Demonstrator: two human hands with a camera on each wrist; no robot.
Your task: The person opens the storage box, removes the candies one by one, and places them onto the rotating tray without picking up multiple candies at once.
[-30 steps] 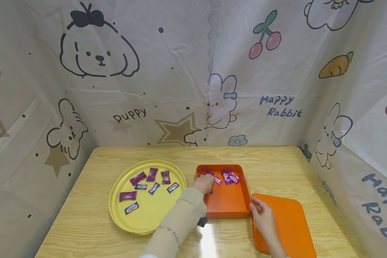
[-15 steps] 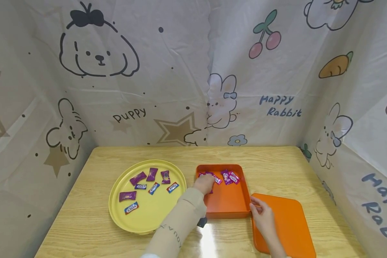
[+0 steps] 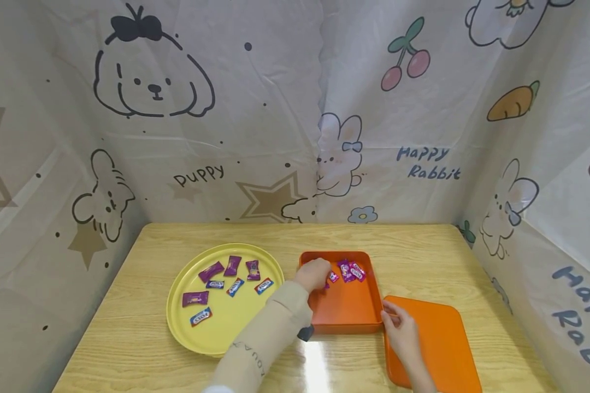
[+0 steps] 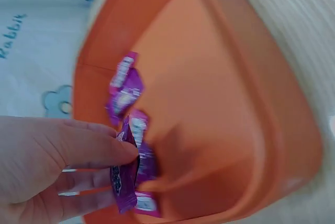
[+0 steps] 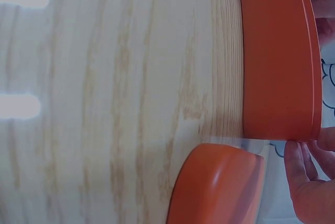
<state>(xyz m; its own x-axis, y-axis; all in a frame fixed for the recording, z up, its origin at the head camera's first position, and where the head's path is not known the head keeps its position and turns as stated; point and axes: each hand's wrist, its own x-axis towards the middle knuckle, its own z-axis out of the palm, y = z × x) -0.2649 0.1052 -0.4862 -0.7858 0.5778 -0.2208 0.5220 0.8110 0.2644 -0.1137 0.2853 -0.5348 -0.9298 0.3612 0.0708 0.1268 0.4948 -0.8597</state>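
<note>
A person's left hand [image 4: 63, 156] pinches a dark purple wrapped candy [image 4: 125, 185] between thumb and fingers, holding it over the far left part of an open orange box [image 3: 351, 314]. Pink and purple candies [image 3: 357, 271] lie inside, along its far side. The right hand [image 3: 402, 332] rests its fingertips against the box's outer wall, near the front right corner — fingers extended, touching rather than gripping. Beneath that hand lies a flat orange lid [image 3: 437, 344]. To the box's left, a round yellow tray [image 3: 226, 333] bears eight more candies [image 3: 195, 298] (four purple, four mostly blue).
</note>
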